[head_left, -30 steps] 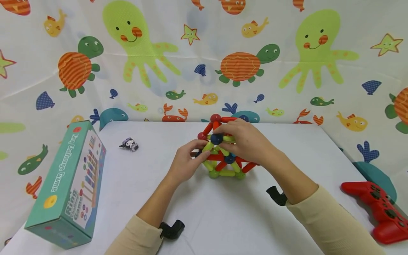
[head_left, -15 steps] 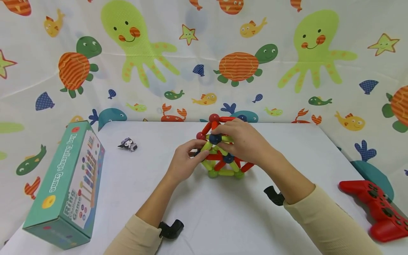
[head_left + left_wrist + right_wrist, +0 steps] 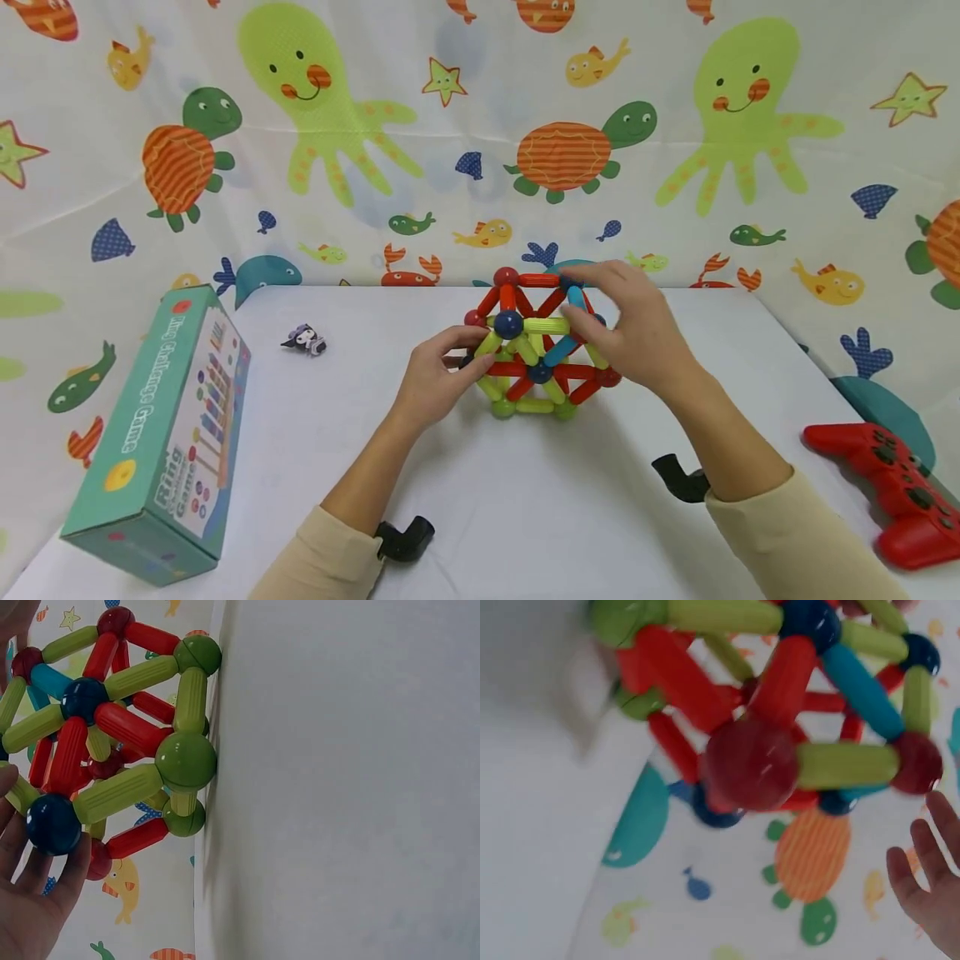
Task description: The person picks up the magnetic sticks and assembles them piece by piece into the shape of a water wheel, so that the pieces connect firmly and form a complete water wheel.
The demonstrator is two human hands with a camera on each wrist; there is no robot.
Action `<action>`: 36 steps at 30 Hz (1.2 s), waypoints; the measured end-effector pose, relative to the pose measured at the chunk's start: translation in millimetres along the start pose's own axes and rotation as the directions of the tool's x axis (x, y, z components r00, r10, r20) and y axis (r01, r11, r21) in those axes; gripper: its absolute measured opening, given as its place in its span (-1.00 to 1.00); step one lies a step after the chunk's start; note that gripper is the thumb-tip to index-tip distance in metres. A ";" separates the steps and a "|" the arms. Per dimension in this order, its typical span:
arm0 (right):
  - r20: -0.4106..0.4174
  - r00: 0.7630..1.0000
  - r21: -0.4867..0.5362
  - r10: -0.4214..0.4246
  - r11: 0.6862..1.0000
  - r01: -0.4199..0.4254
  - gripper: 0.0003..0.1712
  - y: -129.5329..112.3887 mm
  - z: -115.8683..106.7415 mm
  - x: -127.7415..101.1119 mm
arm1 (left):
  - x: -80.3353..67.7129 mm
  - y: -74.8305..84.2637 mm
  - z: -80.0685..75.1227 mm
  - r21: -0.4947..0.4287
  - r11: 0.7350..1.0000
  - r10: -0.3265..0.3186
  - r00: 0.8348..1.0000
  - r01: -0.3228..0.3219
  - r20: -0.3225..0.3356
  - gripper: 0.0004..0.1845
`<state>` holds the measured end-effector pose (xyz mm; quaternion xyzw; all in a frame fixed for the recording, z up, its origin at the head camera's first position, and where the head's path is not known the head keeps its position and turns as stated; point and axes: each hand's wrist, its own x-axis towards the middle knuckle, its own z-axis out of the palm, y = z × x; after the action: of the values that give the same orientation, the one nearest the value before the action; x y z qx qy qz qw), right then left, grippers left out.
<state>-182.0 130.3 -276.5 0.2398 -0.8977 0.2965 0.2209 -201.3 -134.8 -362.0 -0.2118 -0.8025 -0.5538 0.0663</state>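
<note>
The right hand (image 3: 637,337) has just slid over to the right side of the ball-and-stick toy (image 3: 536,346). A moment ago it lay on top of the toy, near the front, and covered the middle. Now that the hand is out of the way, a blue stick (image 3: 564,337) shows there, slanting down from the hand's fingertips toward a dark blue ball (image 3: 539,372) lower in the toy. The fingers of this hand curl around the top right corner of the toy, touching the sticks there (I cannot tell for sure whether they pinch the blue stick or only touch it).

The left hand (image 3: 435,379) has not moved. It holds the left side of the toy, with its fingers bent around a dark blue ball (image 3: 52,823) and a green stick (image 3: 116,793) beside it. This keeps the toy from sliding.

The toy stands on the white table (image 3: 525,500), right between the two hands. I think the blue stick is now a part of the toy, and the hands are working on its right side.

Far off to the left of the left hand stands a green game box (image 3: 161,433), with a small toy figure (image 3: 303,339) behind it. A red game controller (image 3: 892,492) lies far off to the right of the right hand.
</note>
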 end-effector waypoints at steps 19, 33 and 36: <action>0.442 0.835 0.089 0.327 0.911 -0.403 -0.56 57.5 -7.3 -48.0 | -10.5 -9.4 -26.6 0.180 0.982 -0.074 0.996 0.063 0.051 -0.58; 0.437 0.823 0.156 0.362 0.871 -0.466 -0.60 58.5 4.1 -46.7 | -11.0 -10.6 -31.9 0.152 0.977 -0.157 0.986 0.148 0.048 -0.58; 0.429 0.824 0.147 0.370 0.871 -0.468 -0.60 58.5 5.9 -44.0 | -9.7 -11.9 -31.6 0.141 0.978 -0.163 0.986 0.155 0.040 -0.58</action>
<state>-181.8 181.2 -329.5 0.1142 -0.9101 0.3932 -0.0636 -201.6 -169.9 -363.6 -0.1561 -0.8545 -0.4952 0.0155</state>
